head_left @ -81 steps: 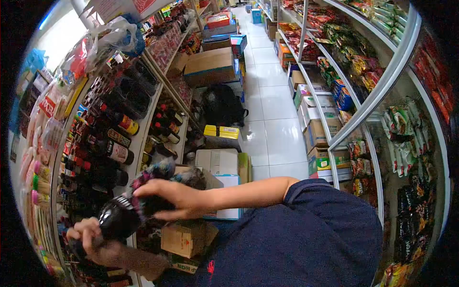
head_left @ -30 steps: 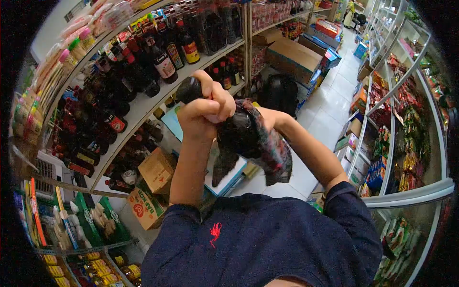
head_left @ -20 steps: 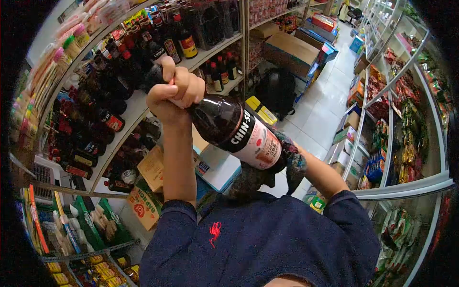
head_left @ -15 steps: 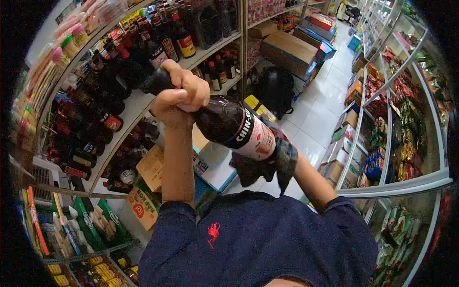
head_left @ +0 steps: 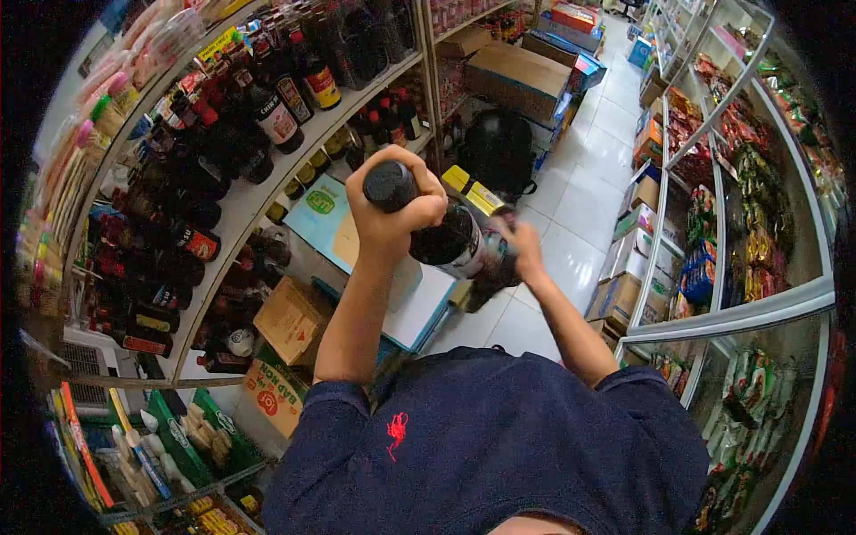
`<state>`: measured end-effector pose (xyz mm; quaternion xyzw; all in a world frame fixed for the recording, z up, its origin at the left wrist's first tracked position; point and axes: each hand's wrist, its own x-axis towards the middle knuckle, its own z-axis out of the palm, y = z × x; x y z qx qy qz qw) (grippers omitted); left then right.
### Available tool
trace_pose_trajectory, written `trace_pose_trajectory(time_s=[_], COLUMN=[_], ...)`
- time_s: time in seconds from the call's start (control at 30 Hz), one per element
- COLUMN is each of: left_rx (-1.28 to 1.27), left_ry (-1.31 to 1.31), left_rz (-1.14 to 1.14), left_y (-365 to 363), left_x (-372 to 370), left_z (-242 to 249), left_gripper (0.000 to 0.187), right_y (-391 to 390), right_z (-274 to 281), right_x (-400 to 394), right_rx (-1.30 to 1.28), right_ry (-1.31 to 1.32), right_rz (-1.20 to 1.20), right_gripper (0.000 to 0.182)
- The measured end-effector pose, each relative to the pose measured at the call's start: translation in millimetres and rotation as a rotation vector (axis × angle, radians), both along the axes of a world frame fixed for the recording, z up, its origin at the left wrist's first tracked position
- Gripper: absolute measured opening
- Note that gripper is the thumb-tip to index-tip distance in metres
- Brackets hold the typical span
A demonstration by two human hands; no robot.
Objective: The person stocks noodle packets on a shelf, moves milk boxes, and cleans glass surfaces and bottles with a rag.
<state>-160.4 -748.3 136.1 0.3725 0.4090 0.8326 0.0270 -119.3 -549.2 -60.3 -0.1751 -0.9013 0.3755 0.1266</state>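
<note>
We are now holding the dark bottle point(head_left: 446, 239) with its black cap point(head_left: 390, 185) turned toward us, where half a second ago it was lying more sideways with its white and red label fully in view; only a sliver of that label is showing now. The bottle is also sitting lower and nearer the middle of the view than before, out in front of our chest and above the light blue boxes point(head_left: 357, 241) on the floor.

Our left hand point(head_left: 392, 214) is wrapping its fingers tightly around the neck just under the cap, forearm rising steeply from the navy sleeve. Our right hand point(head_left: 522, 250) is pressing a dark patterned cloth point(head_left: 489, 272) against the lower body of the bottle, fingers curled over the cloth, arm bent and reaching in from the right. Earlier the cloth was hanging loose under the bottle's base; now it is bunched close against the glass.

To our left the white shelf point(head_left: 259, 192) is carrying rows of dark sauce bottles, and cardboard cartons point(head_left: 290, 319) are sitting beneath it.
</note>
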Motion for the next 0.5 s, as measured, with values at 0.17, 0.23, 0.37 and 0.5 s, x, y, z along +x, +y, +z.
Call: trace_pose_trajectory(time_s=[0.17,0.23,0.37,0.5], left_rx=[-0.198,-0.161,-0.017,0.059], left_ry=[-0.08,-0.161,-0.213,-0.177], left_rz=[0.291,0.334,0.274,0.135], left_y=[12,23,29,27], left_x=[9,5,0,5], left_z=[7,5,8,9], left_gripper=[0.013,0.009,0.016,0.017], right_y=[-41,-67,-55,-48], right_z=[121,124,95,88], right_x=[30,29,38,46], right_rx=[-0.632,-0.291,-0.187,-0.272], right_ry=[0.626,0.827,0.941,0.816], right_rz=[0.085,0.205,0.304,0.228], right_gripper=[0.029,0.027,0.029,0.044])
